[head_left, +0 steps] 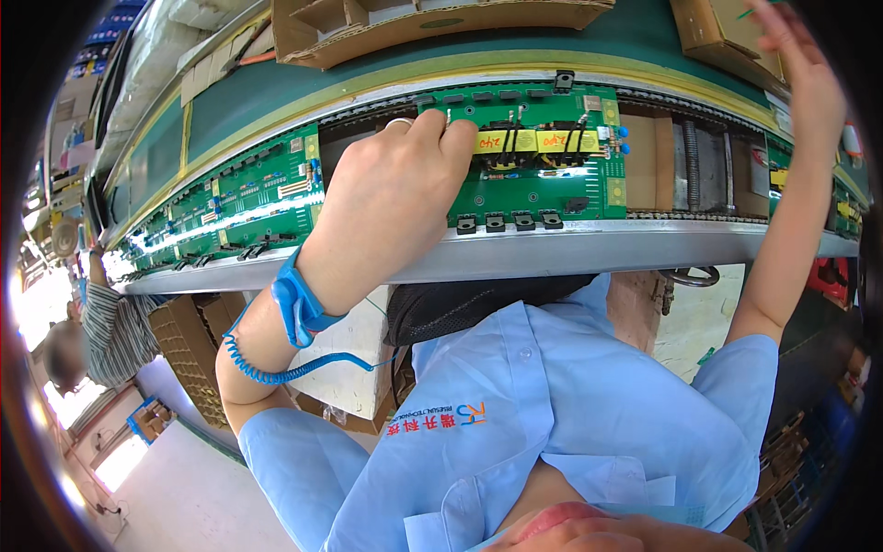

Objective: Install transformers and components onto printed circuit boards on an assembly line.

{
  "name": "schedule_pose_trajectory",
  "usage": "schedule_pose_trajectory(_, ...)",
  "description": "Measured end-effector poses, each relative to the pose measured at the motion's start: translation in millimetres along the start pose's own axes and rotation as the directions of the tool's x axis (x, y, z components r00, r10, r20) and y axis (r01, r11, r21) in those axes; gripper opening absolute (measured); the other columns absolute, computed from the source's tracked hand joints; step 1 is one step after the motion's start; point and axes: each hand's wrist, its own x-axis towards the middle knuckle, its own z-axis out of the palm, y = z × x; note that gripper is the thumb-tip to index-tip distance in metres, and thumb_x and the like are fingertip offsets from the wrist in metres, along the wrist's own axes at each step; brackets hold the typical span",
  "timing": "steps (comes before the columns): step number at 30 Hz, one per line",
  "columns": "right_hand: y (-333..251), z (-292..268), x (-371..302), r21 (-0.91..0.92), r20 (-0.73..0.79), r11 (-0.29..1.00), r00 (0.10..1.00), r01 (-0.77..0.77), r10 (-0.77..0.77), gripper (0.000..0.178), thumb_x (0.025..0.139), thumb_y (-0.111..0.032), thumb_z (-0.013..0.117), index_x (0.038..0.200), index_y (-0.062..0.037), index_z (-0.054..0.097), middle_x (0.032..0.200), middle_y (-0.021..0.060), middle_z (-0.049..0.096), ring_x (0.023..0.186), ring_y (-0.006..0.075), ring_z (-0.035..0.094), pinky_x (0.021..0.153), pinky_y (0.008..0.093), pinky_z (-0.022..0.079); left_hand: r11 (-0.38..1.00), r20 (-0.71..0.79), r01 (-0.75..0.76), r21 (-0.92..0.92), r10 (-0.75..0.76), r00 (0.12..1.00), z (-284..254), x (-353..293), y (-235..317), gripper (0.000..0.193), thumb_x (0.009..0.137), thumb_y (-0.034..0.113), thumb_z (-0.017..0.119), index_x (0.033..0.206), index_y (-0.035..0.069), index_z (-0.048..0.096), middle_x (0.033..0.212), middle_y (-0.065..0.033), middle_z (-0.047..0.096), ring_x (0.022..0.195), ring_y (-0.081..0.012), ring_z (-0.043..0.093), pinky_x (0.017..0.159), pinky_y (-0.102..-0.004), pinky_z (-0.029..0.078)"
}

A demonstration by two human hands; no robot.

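My left hand (397,184) is closed over the left part of a green circuit board (515,198). Its fingertips point down beside a pair of yellow-taped transformers (536,141) with black leads. A slim pale component pin (449,118) shows between the fingers; what they grip is hidden. Around my left wrist sits a blue wrist strap (296,299) with a coiled cord. At the upper right, my right hand (798,55) is raised by a cardboard box (731,41), fingers stretched and slightly blurred. A thin green strip (756,12) shows at its fingertips; whether it is held is unclear.
The board rides on a chain conveyor with a metal front rail (552,250). Another green board (221,202) lies to the left, and part of one shows far right. A divided cardboard tray (432,32) stands behind. A person in a striped shirt (120,327) is at far left.
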Motion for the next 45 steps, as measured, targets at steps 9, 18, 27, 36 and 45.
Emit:
schedule_pose_trajectory(9, -8, 52, -80, 0.209, 0.511, 0.961, 0.858, -0.183, 0.052, 0.006, 0.085, -0.003, 0.068, 0.089, 0.0003, 0.065, 0.079, 0.0027, 0.066, 0.072, 0.0061, 0.059, 0.065, 0.022, 0.047, 0.99, 0.153, 0.11, -0.091, -0.095, 0.984, -6, 4, 1, 0.039, 0.071, 0.003, 0.072, 0.106, 0.006, 0.057, 0.085, -0.0115, 0.057, 0.079, -0.0306, 0.062, 0.065, -0.042, 0.048)
schedule_pose_trajectory(18, 9, 55, -90, 0.052, 0.511, 0.996, 0.859, -0.07, 0.034, 0.007, 0.081, -0.006, 0.07, 0.085, -0.003, 0.066, 0.069, 0.0049, 0.064, 0.06, 0.0137, 0.058, 0.055, 0.0269, 0.044, 0.951, 0.062, 0.176, -0.254, -0.165, 0.984, -9, -2, 7, 0.07, 0.071, -0.004, 0.07, 0.136, 0.014, 0.05, 0.095, -0.0136, 0.061, 0.081, -0.034, 0.061, 0.068, -0.0419, 0.049)
schedule_pose_trajectory(27, 11, 56, -91, 0.057, 0.455, 0.985, 0.873, 0.165, -0.173, 0.008, 0.079, -0.004, 0.072, 0.084, -0.0018, 0.065, 0.072, 0.0072, 0.064, 0.059, 0.0178, 0.058, 0.054, 0.0272, 0.045, 0.746, 0.166, 0.364, -0.557, -0.329, 0.93, -17, -10, -5, 0.087, 0.076, 0.002, 0.074, 0.15, 0.012, 0.03, 0.115, -0.0174, 0.065, 0.092, -0.031, 0.068, 0.081, -0.0375, 0.055)
schedule_pose_trajectory(36, 7, 57, -95, 0.015, 0.399, 0.964, 0.883, 0.265, -0.249, 0.01, 0.077, -0.004, 0.073, 0.083, -0.0044, 0.064, 0.074, 0.0074, 0.065, 0.064, 0.023, 0.063, 0.056, 0.032, 0.048, 0.647, 0.189, 0.413, -0.641, -0.388, 0.902, -20, -21, -4, 0.082, 0.078, 0.003, 0.074, 0.149, 0.01, 0.032, 0.121, -0.0184, 0.063, 0.098, -0.0294, 0.067, 0.088, -0.0386, 0.055)
schedule_pose_trajectory(45, -3, 49, -97, -0.055, 0.424, 0.971, 0.886, 0.235, -0.19, 0.012, 0.079, -0.014, 0.072, 0.089, -0.0099, 0.066, 0.077, 0.0042, 0.069, 0.069, 0.0224, 0.066, 0.057, 0.0334, 0.049, 0.581, 0.215, 0.398, -0.71, -0.358, 0.908, -22, -23, -8, 0.079, 0.08, -0.002, 0.07, 0.148, 0.008, 0.033, 0.124, -0.0204, 0.06, 0.105, -0.0318, 0.063, 0.091, -0.0391, 0.054)
